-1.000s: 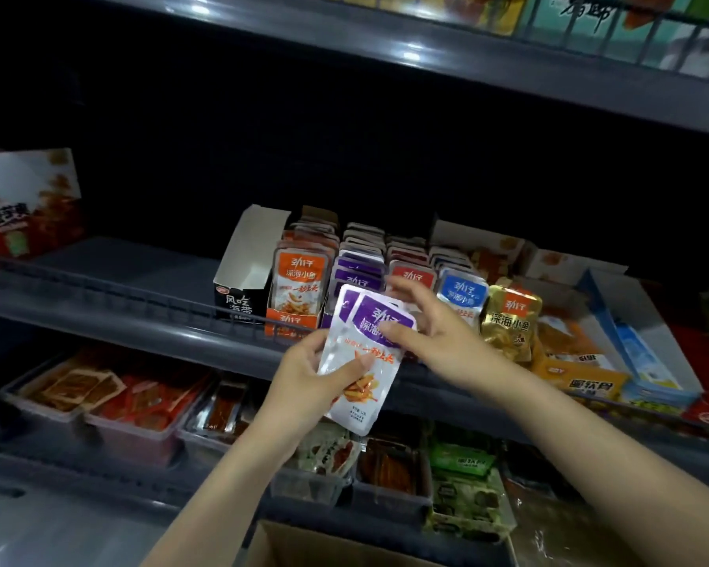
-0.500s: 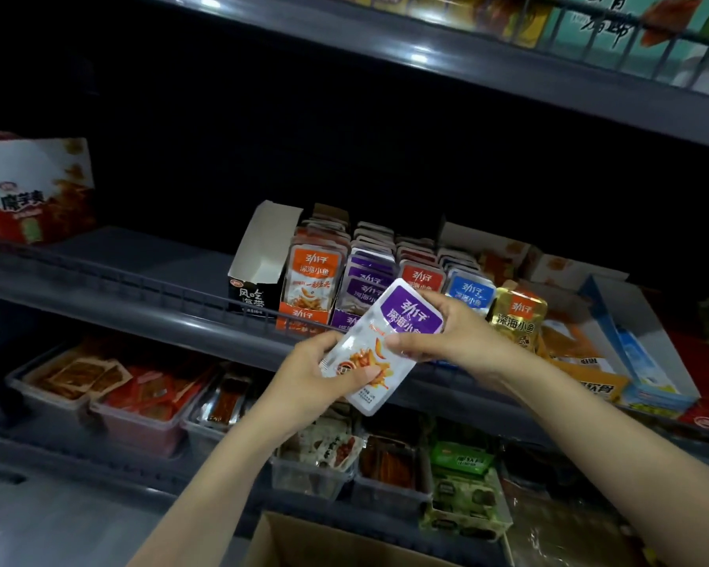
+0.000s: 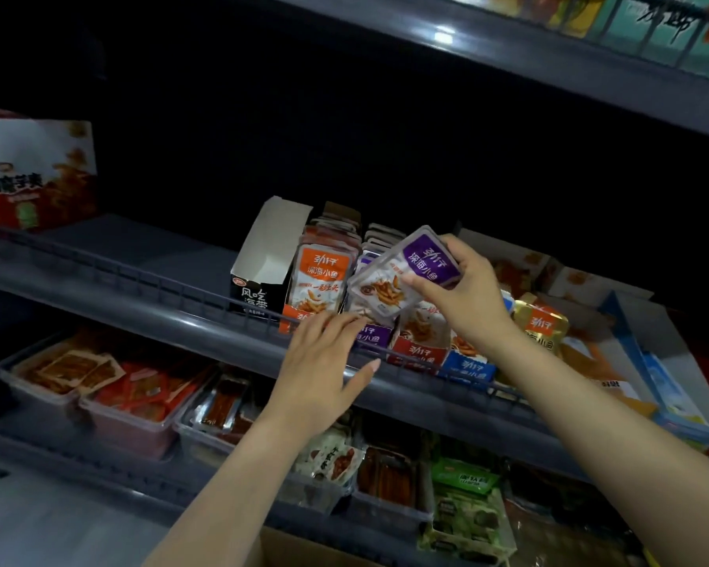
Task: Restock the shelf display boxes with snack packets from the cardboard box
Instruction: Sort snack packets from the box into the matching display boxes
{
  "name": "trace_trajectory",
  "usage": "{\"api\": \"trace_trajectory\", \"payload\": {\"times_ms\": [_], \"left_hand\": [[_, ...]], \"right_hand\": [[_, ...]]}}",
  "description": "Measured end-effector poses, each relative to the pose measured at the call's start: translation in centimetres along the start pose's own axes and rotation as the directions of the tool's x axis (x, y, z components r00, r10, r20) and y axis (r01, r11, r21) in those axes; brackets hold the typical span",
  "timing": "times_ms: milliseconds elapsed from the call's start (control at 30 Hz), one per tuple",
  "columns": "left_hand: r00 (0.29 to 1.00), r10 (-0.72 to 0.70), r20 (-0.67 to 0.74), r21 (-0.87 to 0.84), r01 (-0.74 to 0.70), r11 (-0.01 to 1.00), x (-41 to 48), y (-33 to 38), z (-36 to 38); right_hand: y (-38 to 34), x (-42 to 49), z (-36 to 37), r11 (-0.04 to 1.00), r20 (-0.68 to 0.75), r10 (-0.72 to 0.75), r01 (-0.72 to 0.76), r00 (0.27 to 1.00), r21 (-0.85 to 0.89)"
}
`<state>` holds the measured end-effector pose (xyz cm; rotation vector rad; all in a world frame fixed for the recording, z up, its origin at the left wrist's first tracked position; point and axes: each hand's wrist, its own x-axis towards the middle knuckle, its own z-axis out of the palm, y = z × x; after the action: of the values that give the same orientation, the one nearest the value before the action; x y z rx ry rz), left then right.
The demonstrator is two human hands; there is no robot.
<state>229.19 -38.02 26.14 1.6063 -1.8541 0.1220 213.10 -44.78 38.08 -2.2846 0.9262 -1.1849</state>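
Observation:
My right hand [image 3: 463, 292] grips a purple-topped snack packet [image 3: 402, 276], tilted, just above the purple row of the display boxes on the middle shelf. Beside that row stand an orange row [image 3: 318, 276], a red row [image 3: 420, 354] and a blue row [image 3: 467, 368]. My left hand [image 3: 324, 362] hovers with relaxed fingers in front of the shelf rail [image 3: 205, 304], holding nothing, below the held packet. The corner of the cardboard box [image 3: 287, 550] shows at the bottom edge between my arms.
An empty black-and-white display box [image 3: 263, 272] stands left of the orange row. Gold packets [image 3: 543, 325] and a blue tray [image 3: 664, 374] lie to the right. Clear bins of snacks [image 3: 132, 407] fill the lower shelf. A red-and-white carton [image 3: 29, 173] sits far left.
My left hand let go of the purple packet and dropped open toward the rail. My right hand lifted the packet up and back over the purple row.

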Motion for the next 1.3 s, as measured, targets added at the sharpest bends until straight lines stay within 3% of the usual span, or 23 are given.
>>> {"api": "trace_trajectory", "payload": {"times_ms": [367, 700, 867, 1100, 1300], "left_hand": [[1.000, 0.016, -0.023, 0.197, -0.012, 0.980, 0.9, -0.8, 2.1], [0.991, 0.073, -0.113, 0.211, -0.047, 0.976, 1.4, -1.3, 2.6], [0.984, 0.082, -0.161, 0.214, -0.046, 0.976, 1.4, -1.4, 2.8], [0.991, 0.072, -0.111, 0.191, -0.050, 0.980, 1.4, -1.5, 3.1], [0.991, 0.053, -0.123, 0.164, -0.033, 0.986, 1.5, -1.4, 3.0]], "right_hand": [[1.8, 0.2, 1.6, 0.988, -0.026, -0.056, 0.052, 0.998, -0.148], [1.8, 1.0, 2.0, 0.908, 0.125, -0.078, 0.122, 0.989, -0.400], [1.4, 3.0, 1.3, 0.871, 0.253, -0.011, 0.133, 0.967, -0.472], [1.3, 3.4, 0.7, 0.855, 0.296, -0.011, 0.162, 0.955, -0.492], [1.6, 2.9, 1.4, 0.931, 0.243, -0.026, 0.112, 0.970, -0.347]]}}
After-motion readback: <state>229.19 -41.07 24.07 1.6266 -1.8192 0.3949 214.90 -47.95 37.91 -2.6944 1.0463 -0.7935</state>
